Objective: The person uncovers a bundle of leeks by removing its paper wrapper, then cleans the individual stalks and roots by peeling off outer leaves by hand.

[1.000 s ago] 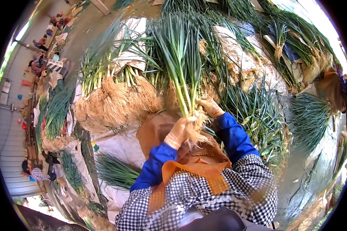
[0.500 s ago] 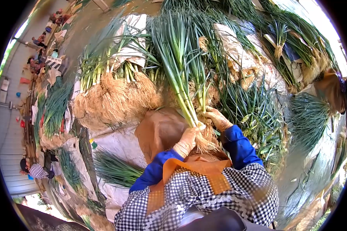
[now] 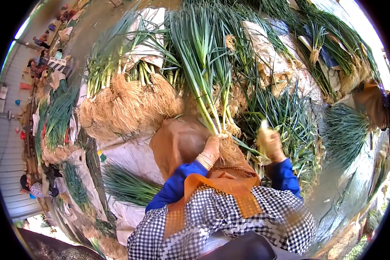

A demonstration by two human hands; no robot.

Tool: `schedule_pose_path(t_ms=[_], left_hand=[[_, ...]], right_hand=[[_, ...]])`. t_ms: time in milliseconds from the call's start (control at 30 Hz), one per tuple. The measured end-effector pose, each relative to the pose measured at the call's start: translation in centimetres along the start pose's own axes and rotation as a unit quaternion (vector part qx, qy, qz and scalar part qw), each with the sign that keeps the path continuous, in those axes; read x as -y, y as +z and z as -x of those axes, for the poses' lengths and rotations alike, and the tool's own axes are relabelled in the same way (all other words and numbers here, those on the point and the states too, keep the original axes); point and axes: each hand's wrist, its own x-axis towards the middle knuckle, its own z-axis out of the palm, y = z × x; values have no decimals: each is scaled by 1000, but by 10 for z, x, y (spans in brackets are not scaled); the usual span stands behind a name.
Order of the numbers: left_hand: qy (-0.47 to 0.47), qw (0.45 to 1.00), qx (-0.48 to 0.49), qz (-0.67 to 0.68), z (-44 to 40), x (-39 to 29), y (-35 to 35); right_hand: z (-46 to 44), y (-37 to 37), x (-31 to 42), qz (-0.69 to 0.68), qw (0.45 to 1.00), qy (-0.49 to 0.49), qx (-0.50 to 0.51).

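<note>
My left hand (image 3: pixel 211 148) is closed around the lower stalks of a few long scallions (image 3: pixel 209 110) above my lap. Their green leaves point away from me, and tan roots (image 3: pixel 231 149) hang beside the hand. To the right, my right hand (image 3: pixel 271 143) is apart from the bunch and smeared by motion. Its fingers look closed on a peeled scallion leaf (image 3: pixel 251 150), a thin green and pale strip; the exact grip is blurred. Beneath both hands lies a brown apron cover (image 3: pixel 182 141) over my knees.
Rooted scallion bundles (image 3: pixel 125 102) lie ahead on the left. Loose leaves (image 3: pixel 286 125) are heaped at the right, near another scallion bundle (image 3: pixel 344 132). More green tops (image 3: pixel 128 184) rest on a white sheet (image 3: pixel 132 158) at left. Other people (image 3: pixel 37 188) sit far left.
My right hand has moved from the scallion stalks out to the right and slightly toward me, with a leaf strip trailing. My left hand keeps its hold on the stalks.
</note>
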Motion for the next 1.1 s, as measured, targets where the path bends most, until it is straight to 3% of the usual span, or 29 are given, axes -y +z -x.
schedule_pose_path(t_ms=[33,67,100,133,167,233,267,300,367,433,467,500,533,600,633,733,767,833,900,967,1000,1033,1067,1100], left_hand=[[-3,1000,2,-1,2,-1,1],[-4,999,18,35,5,-5,4],[-6,997,33,72,6,-9,5],[-130,952,260,93,-16,-10,-27],[-40,983,178,5,28,-31,4],[16,971,237,-16,26,-35,-13],[-16,961,272,38,33,-49,-5],[-5,946,317,68,61,-71,24],[65,916,392,45,78,-90,34],[77,936,341,41,80,-87,23],[101,970,221,16,65,-77,10],[124,987,99,-7,63,-74,16],[112,989,76,55,62,-62,26],[44,996,59,44,27,-26,-4],[29,998,53,27,14,-5,-8],[-44,999,19,16,8,13,9],[-20,998,38,51,23,1,25],[47,998,50,13,14,-4,17],[29,998,36,49,-2,-5,0],[23,993,88,71,-2,-8,-6],[20,993,90,67,-1,-8,-7],[41,994,90,45,0,-7,-6],[62,994,92,23,0,-6,-4],[67,993,98,21,-5,-8,-1]], right_hand=[[-8,-28,6,-36,994,81,-61],[-28,-61,-16,232,965,23,-118],[-49,-78,-44,481,860,-35,-167],[-57,-77,-58,538,828,-60,-145],[-67,-78,-64,591,792,-89,-122],[-78,-8,-30,444,888,-107,-55],[-75,25,-12,378,921,-91,-15],[-85,51,-21,314,937,-152,20],[-113,87,-25,287,949,-50,120],[-137,96,-53,309,919,-173,174],[-137,90,-52,356,887,-245,167],[-133,91,-53,202,958,-150,139],[-129,83,-53,81,979,-81,171],[-94,69,-17,-96,976,43,192],[-89,74,-30,-88,984,20,151],[-52,71,-33,151,975,-137,88],[-35,60,-19,159,955,-216,127],[-7,35,-7,154,978,-95,101],[15,2,25,-52,997,38,50],[2,-43,9,-13,997,10,-79],[-10,-63,0,233,967,60,-89],[-20,-80,-15,465,874,107,-94],[-32,-88,-41,617,780,90,-59],[-45,-76,-72,555,824,-33,-106]])
